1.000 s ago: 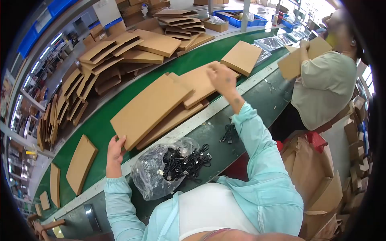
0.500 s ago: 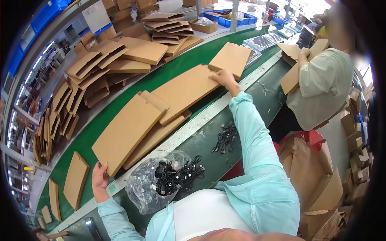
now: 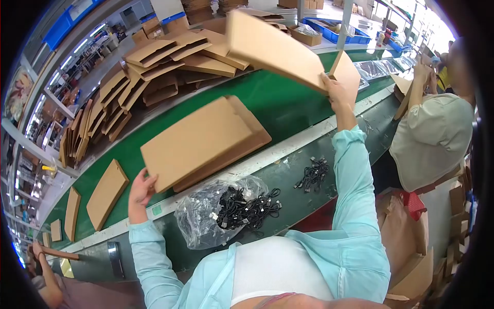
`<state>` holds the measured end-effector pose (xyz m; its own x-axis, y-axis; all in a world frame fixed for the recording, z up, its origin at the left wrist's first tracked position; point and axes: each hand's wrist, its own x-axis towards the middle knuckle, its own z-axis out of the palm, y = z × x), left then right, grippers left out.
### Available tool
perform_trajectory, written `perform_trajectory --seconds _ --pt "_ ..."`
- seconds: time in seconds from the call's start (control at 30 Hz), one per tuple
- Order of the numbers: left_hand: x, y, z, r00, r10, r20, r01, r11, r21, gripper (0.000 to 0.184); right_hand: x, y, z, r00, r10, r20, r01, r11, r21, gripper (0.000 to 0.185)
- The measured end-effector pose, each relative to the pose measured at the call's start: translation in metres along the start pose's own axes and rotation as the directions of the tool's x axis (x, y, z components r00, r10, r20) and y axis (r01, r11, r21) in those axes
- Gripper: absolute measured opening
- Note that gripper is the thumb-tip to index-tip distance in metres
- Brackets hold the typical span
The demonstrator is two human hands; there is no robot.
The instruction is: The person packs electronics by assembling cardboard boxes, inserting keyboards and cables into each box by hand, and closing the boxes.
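In my right hand point(image 3: 339, 95) is the near end of a flat brown cardboard box point(image 3: 278, 50), raised at a tilt above the green conveyor belt. Another cardboard box point(image 3: 343, 74) stands tilted just behind that hand. My left hand point(image 3: 142, 189) has its fingers on the lower left corner of a wide flat cardboard box point(image 3: 198, 141). This box lies overlapping another carton point(image 3: 252, 136) on the belt. Closer to my body, a clear plastic bag point(image 3: 193, 219) and a heap of black cables point(image 3: 247, 208) rest on the dark ledge.
Many folded cartons point(image 3: 149, 51) are piled beyond the green belt point(image 3: 288, 108). More flat boxes point(image 3: 108, 193) lie on its left part. A smaller cable bundle point(image 3: 312, 174) sits on the ledge. A co-worker point(image 3: 435, 134) stands at right; another person's arm point(image 3: 49, 278) shows lower left.
My right hand has lifted its box off the belt, up and away from the others. My left hand stays at the wide box's corner. The view has shifted somewhat.
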<state>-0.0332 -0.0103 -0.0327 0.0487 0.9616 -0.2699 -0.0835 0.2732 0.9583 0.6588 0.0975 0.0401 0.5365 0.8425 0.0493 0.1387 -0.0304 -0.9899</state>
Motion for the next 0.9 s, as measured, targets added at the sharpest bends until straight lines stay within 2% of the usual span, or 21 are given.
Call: perform_trajectory --seconds 0.07,0.1,0.13,0.17,0.23,0.27,0.33,0.37,0.43,0.47,0.53,0.57,0.6,0.63,0.67,0.7,0.77,0.8,0.83,0.87,0.9 --pt "0.016 -0.004 0.034 0.999 -0.048 -0.012 0.049 0.994 0.101 0.056 -0.03 -0.014 0.029 0.986 -0.159 0.041 0.163 0.971 -0.175 0.052" --pt "0.019 -0.003 0.053 0.999 -0.036 -0.04 0.041 0.991 0.127 0.056 -0.03 0.002 0.049 0.942 -0.332 0.045 0.333 0.91 -0.248 0.052" --pt "0.02 -0.001 0.071 0.998 -0.024 -0.066 0.034 0.987 0.154 0.055 -0.056 -0.008 0.068 0.919 -0.385 0.082 0.388 0.855 -0.344 0.049" --pt "0.02 0.002 0.08 0.996 -0.01 -0.09 0.026 0.983 0.183 0.055 -0.077 -0.012 0.086 0.914 -0.382 0.139 0.4 0.789 -0.466 0.049" --pt "0.02 0.006 0.078 0.994 0.003 -0.113 0.029 0.96 0.278 0.058 -0.103 0.003 0.116 0.935 -0.265 0.236 0.348 0.82 -0.455 0.054" --pt "0.02 0.007 0.076 0.992 0.009 -0.124 0.032 0.946 0.323 0.06 -0.12 -0.003 0.124 0.939 -0.195 0.283 0.32 0.798 -0.511 0.051" --pt "0.014 0.005 0.065 0.956 0.037 -0.29 -0.008 0.995 0.102 0.071 -0.129 0.01 0.138 0.893 -0.175 0.414 0.385 0.773 -0.504 0.046" --pt "0.011 0.005 0.06 0.927 0.037 -0.374 -0.043 0.999 -0.007 0.076 -0.132 0.014 0.14 0.859 -0.102 0.502 0.361 0.815 -0.453 0.043" --pt "0.0 0.01 0.054 0.938 -0.041 -0.343 0.015 0.997 -0.079 0.084 -0.145 0.002 0.14 0.744 0.028 0.668 0.288 0.888 -0.358 0.039" --pt "-0.003 0.011 0.052 0.942 -0.082 -0.325 0.046 0.992 -0.118 0.088 -0.145 0.0 0.141 0.781 -0.087 0.619 0.384 0.848 -0.364 0.039" --pt "-0.004 0.004 0.053 0.962 -0.04 -0.27 0.038 0.999 -0.013 0.089 -0.139 -0.005 0.14 0.796 -0.324 0.511 0.554 0.73 -0.4 0.039" --pt "-0.004 0.005 0.054 0.974 -0.034 -0.223 0.038 0.999 0.014 0.088 -0.13 -0.007 0.139 0.822 -0.391 0.415 0.549 0.738 -0.392 0.046" --pt "-0.003 0.005 0.055 0.984 -0.028 -0.174 0.035 0.999 0.04 0.087 -0.113 0.004 0.142 0.863 -0.416 0.287 0.505 0.743 -0.439 0.056" --pt "-0.001 0.005 0.058 0.984 -0.011 -0.177 0.018 0.999 0.036 0.083 -0.096 0.015 0.144 0.936 -0.19 0.296 0.315 0.828 -0.464 0.066" --pt "0.002 0.004 0.063 0.983 0.008 -0.181 -0.002 0.999 0.033 0.079 -0.086 0.021 0.145 0.954 0.046 0.297 0.111 0.865 -0.489 0.076" --pt "0.005 0.003 0.067 0.982 0.033 -0.187 -0.027 0.999 0.031 0.075 -0.089 0.018 0.144 0.916 0.192 0.353 -0.037 0.915 -0.401 0.079" --pt "0.015 -0.007 0.068 0.979 0.132 -0.154 -0.124 0.99 0.059 0.069 -0.105 0.01 0.145 0.751 0.421 0.509 -0.337 0.907 -0.254 0.085" --pt "0.015 -0.012 0.068 0.973 0.179 -0.148 -0.17 0.983 0.069 0.066 -0.105 0.02 0.151 0.696 0.427 0.577 -0.395 0.899 -0.189 0.078" --pt "0.014 -0.01 0.069 0.981 0.118 -0.152 -0.124 0.992 -0.028 0.062 -0.104 0.033 0.162 0.7 0.436 0.566 -0.347 0.9 -0.264 0.075" --pt "0.011 -0.012 0.063 0.983 0.123 -0.139 -0.13 0.99 -0.044 0.062 -0.103 0.043 0.169 0.706 0.445 0.552 -0.303 0.893 -0.333 0.071" --pt "0.012 -0.015 0.058 0.984 0.13 -0.118 -0.138 0.989 -0.057 0.062 -0.101 0.045 0.17 0.675 0.467 0.571 -0.356 0.884 -0.302 0.068"
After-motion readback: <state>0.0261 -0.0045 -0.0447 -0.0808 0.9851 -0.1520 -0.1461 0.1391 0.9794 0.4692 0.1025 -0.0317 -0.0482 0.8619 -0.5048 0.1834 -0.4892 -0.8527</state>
